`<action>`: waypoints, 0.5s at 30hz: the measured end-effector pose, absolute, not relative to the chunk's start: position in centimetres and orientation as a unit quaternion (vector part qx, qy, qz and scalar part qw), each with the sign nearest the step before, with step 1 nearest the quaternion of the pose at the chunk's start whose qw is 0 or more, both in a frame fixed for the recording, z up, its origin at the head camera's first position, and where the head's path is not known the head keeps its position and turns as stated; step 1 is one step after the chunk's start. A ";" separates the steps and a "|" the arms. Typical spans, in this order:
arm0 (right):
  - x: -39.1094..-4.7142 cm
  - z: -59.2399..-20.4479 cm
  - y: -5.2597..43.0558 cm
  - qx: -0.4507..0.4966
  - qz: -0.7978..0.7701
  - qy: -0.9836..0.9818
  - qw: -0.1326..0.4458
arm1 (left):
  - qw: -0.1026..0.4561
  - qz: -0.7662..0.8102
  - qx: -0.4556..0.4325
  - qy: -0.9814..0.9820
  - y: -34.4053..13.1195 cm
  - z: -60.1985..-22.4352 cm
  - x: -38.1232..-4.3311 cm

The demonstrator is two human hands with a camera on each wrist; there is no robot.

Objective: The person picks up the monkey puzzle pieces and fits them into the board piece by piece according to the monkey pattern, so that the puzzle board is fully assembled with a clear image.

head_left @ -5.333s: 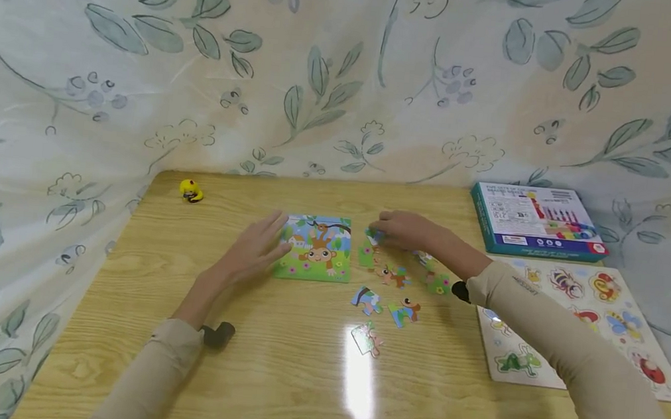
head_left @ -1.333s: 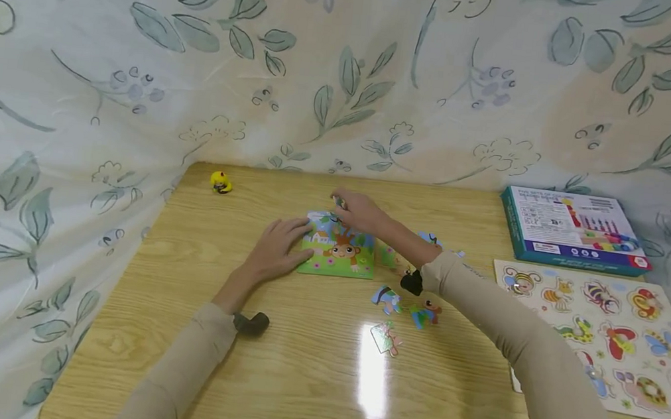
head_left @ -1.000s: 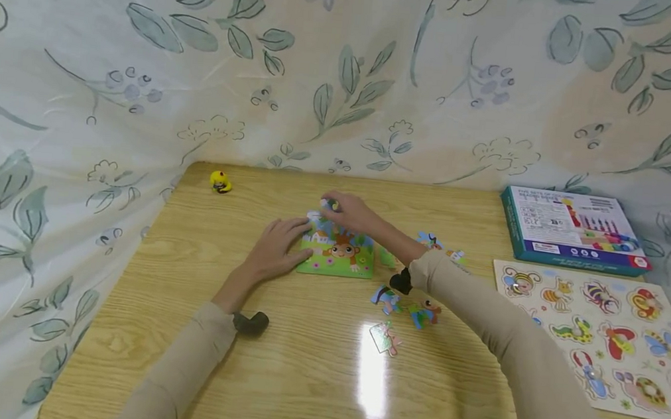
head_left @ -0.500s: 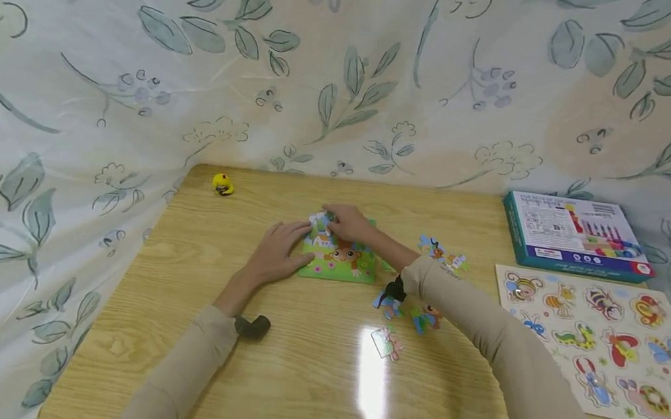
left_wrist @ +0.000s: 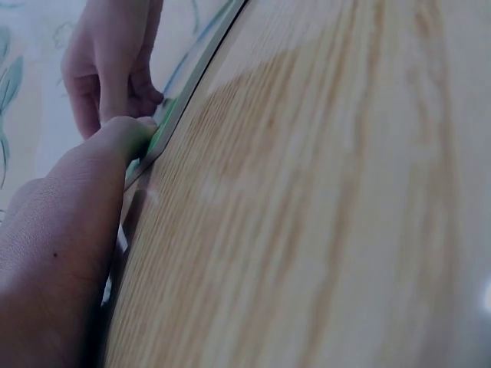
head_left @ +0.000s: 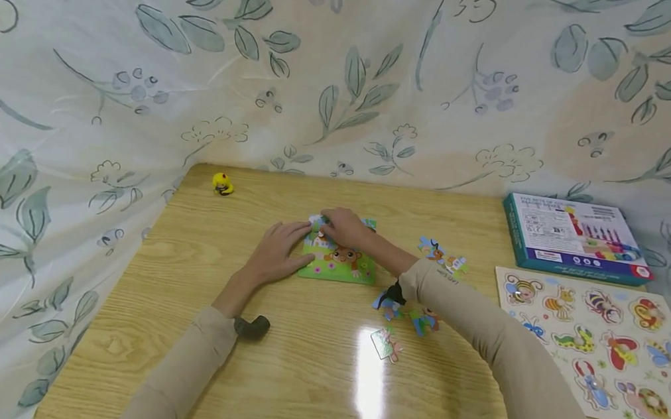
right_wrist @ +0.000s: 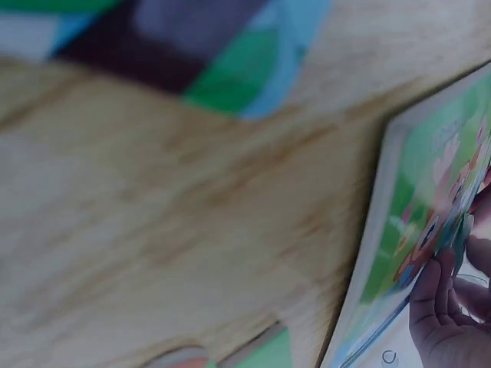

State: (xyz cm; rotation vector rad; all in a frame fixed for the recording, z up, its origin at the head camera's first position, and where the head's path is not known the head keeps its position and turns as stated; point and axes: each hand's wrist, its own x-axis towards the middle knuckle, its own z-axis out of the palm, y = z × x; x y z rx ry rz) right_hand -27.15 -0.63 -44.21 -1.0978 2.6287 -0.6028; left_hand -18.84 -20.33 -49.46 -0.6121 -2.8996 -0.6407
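Closest to us, the two beige sleeves (head_left: 177, 372) reach in over the wood-grain table (head_left: 296, 379) from the near side of the monkey puzzle board (head_left: 336, 273), our landmark. Also nearer than that board, to its right, we find a loose puzzle piece (head_left: 384, 344) lying beside a bright reflection. A little farther on, but still short of the board's near-right corner, are two more pieces (head_left: 423, 322), one partly hidden by the dark wrist device (head_left: 393, 293).

At the board's left edge we see the left hand (head_left: 278, 251), fingers nearly straight and slightly spread, thumb and fingertips touching the edge, gripping nothing. The board lies flat, its monkey picture partly covered by the right hand (head_left: 346, 227). That hand bends over the board's far-left part, fingers curled; in the right wrist view we make out a small greenish piece (right_wrist: 460, 244) pinched between thumb and fingers. We cannot tell whether it is seated in the picture.

To the right of the board and well apart, we see the insect board (head_left: 595, 327), partly under the right sleeve. Level with the puzzle board's far half, on its right, lie more loose pieces (head_left: 435, 250). Farther off, a box (head_left: 575, 240) sits to its far right, and a small yellow figure (head_left: 222, 184) to its far left. Behind everything hangs leaf-patterned cloth (head_left: 296, 113).
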 end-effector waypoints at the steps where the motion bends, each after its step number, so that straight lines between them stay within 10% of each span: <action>1: -27.2 -44.3 -0.7 -0.381 -0.201 0.895 0.114 | 0.055 -0.210 -0.203 -0.955 -20.3 -49.4 -18.8; 15: -27.5 -43.5 -0.6 -0.395 -0.153 0.887 0.187 | 0.043 -0.221 -0.197 -0.954 -20.3 -49.0 -18.8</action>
